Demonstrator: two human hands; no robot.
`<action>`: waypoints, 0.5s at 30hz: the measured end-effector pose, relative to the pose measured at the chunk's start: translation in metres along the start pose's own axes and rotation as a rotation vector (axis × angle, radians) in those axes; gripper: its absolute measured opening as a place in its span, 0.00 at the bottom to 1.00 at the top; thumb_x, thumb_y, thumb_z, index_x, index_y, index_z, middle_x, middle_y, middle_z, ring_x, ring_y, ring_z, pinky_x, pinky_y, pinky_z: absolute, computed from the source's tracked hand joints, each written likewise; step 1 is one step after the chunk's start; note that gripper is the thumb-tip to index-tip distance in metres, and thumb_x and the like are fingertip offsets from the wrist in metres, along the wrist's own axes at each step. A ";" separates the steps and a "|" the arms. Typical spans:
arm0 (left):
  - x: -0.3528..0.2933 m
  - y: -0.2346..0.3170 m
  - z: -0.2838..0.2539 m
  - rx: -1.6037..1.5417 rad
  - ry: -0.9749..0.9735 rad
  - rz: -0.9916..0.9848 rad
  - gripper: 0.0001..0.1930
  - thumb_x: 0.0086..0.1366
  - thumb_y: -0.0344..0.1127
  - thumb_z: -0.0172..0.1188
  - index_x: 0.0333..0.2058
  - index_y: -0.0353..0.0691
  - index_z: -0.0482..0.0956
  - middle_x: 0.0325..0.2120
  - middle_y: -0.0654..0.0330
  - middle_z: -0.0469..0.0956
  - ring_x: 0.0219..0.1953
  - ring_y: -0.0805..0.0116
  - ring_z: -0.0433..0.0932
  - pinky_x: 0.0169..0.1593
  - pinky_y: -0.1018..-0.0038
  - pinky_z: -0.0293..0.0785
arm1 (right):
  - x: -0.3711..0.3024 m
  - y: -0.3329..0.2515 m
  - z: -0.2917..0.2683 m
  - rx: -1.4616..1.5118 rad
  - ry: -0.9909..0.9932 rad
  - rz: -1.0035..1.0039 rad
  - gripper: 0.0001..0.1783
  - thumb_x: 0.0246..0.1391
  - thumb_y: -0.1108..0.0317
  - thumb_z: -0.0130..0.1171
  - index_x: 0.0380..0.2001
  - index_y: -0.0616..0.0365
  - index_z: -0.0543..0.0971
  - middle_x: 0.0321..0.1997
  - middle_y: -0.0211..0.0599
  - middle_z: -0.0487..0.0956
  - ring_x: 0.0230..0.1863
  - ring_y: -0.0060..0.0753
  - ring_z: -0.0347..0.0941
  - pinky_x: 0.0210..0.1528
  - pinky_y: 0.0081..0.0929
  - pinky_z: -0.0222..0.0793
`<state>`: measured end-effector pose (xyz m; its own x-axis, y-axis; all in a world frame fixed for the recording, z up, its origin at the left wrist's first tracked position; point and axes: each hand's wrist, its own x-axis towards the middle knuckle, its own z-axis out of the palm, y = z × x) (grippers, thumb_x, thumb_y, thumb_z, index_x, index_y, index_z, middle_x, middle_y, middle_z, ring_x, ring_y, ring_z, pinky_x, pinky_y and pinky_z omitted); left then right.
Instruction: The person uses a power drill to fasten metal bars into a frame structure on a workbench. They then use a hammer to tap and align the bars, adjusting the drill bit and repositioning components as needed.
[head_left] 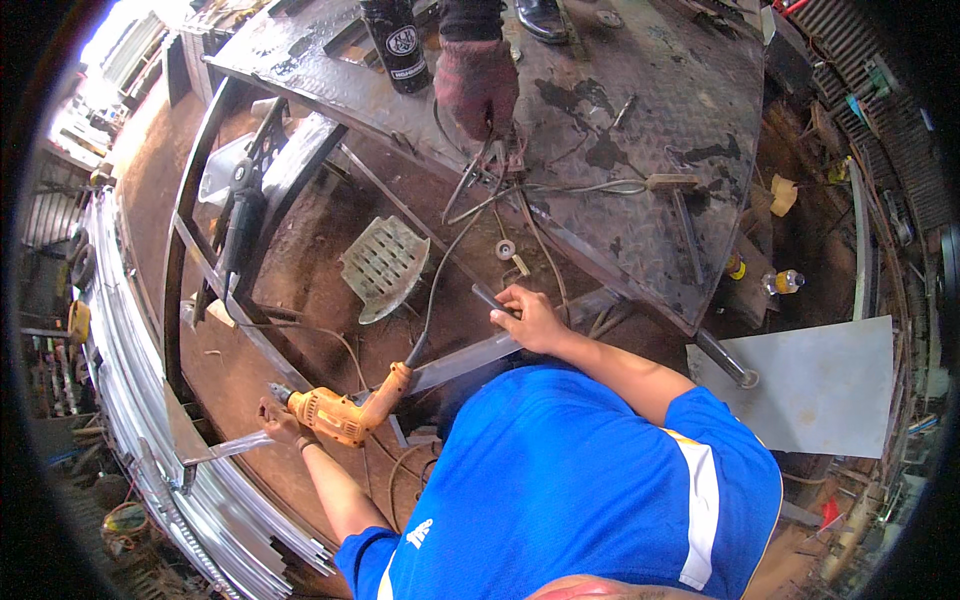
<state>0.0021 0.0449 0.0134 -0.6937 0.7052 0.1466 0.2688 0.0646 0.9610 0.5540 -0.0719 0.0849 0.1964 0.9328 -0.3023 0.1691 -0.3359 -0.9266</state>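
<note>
My left hand (281, 421) is closed at the front end of an orange corded power drill (345, 414), just beside its chuck. The drill's handle points up to the right, and a dark cable runs from it toward the metal sheet. In my right hand (533, 322) a short dark rod (490, 299) is pinched between thumb and fingers, its end sticking out to the left. Across from me, another person's gloved hand (478, 90) reaches down to a metal clamp (508, 158) with cables at the sheet's edge.
A steel frame (192, 240) stands at the left, with an angle grinder (241, 222) on it. The dark tread-plate sheet (660, 100) carries a black cylinder (398, 50) and a hammer (672, 182). A slotted seat (385, 268) is below. Long silvery bars (150, 400) lie left; a grey plate (820, 390) right.
</note>
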 end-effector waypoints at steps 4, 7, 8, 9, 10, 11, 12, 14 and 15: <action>0.000 0.001 -0.006 0.014 0.030 -0.007 0.20 0.71 0.46 0.63 0.44 0.31 0.77 0.20 0.69 0.72 0.22 0.79 0.67 0.27 0.79 0.64 | -0.001 -0.006 0.001 -0.040 -0.016 -0.009 0.20 0.56 0.63 0.67 0.45 0.67 0.78 0.43 0.51 0.84 0.50 0.45 0.82 0.54 0.41 0.77; 0.003 -0.012 -0.010 0.058 0.036 0.102 0.19 0.71 0.46 0.63 0.45 0.31 0.77 0.20 0.70 0.71 0.22 0.79 0.67 0.27 0.79 0.64 | -0.001 -0.006 0.002 -0.022 -0.025 -0.012 0.19 0.56 0.63 0.67 0.45 0.67 0.79 0.42 0.51 0.84 0.48 0.44 0.83 0.54 0.40 0.77; 0.004 -0.017 -0.010 0.052 0.031 0.117 0.19 0.71 0.45 0.63 0.45 0.31 0.77 0.20 0.70 0.71 0.22 0.79 0.66 0.27 0.79 0.64 | -0.001 -0.005 0.002 -0.005 -0.026 -0.017 0.19 0.56 0.63 0.67 0.45 0.67 0.79 0.42 0.51 0.84 0.47 0.43 0.83 0.54 0.40 0.77; 0.010 -0.027 -0.015 0.018 0.023 0.106 0.19 0.71 0.45 0.63 0.45 0.31 0.77 0.20 0.69 0.71 0.22 0.79 0.66 0.27 0.79 0.64 | -0.001 -0.002 0.003 -0.007 -0.023 -0.030 0.19 0.56 0.63 0.67 0.45 0.67 0.78 0.42 0.50 0.84 0.47 0.42 0.83 0.53 0.39 0.77; 0.013 -0.031 -0.016 0.035 0.029 0.108 0.19 0.71 0.45 0.63 0.45 0.31 0.77 0.20 0.69 0.71 0.22 0.78 0.67 0.27 0.79 0.65 | 0.001 0.001 0.003 -0.010 -0.014 -0.044 0.19 0.56 0.64 0.66 0.45 0.67 0.78 0.42 0.50 0.84 0.46 0.41 0.83 0.52 0.39 0.77; 0.016 -0.036 -0.017 0.051 0.035 0.110 0.19 0.71 0.45 0.63 0.45 0.31 0.77 0.21 0.68 0.72 0.22 0.78 0.67 0.27 0.79 0.65 | 0.002 0.005 0.004 -0.014 -0.006 -0.057 0.19 0.56 0.64 0.66 0.45 0.67 0.78 0.42 0.49 0.85 0.46 0.41 0.83 0.52 0.38 0.77; 0.018 -0.040 -0.017 0.121 0.057 0.126 0.19 0.71 0.45 0.63 0.45 0.31 0.77 0.21 0.68 0.73 0.23 0.78 0.68 0.27 0.79 0.66 | 0.002 0.007 0.004 0.000 -0.001 -0.057 0.19 0.56 0.64 0.66 0.46 0.68 0.78 0.42 0.49 0.85 0.46 0.40 0.83 0.51 0.38 0.77; 0.021 -0.048 -0.016 0.195 0.073 0.150 0.19 0.71 0.45 0.63 0.45 0.31 0.77 0.23 0.66 0.74 0.24 0.77 0.69 0.28 0.78 0.67 | 0.004 0.011 0.004 0.026 0.011 -0.056 0.19 0.57 0.65 0.66 0.46 0.68 0.78 0.42 0.49 0.84 0.45 0.38 0.82 0.50 0.37 0.77; 0.025 -0.055 -0.017 0.202 0.069 0.161 0.19 0.71 0.45 0.63 0.45 0.31 0.77 0.24 0.65 0.75 0.24 0.76 0.70 0.28 0.78 0.67 | 0.004 0.012 0.004 0.023 0.013 -0.057 0.19 0.57 0.65 0.66 0.46 0.68 0.78 0.41 0.49 0.84 0.44 0.37 0.82 0.49 0.37 0.77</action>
<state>-0.0416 0.0472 -0.0313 -0.6732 0.6685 0.3161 0.5024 0.0998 0.8589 0.5527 -0.0716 0.0719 0.1995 0.9486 -0.2458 0.1585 -0.2788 -0.9472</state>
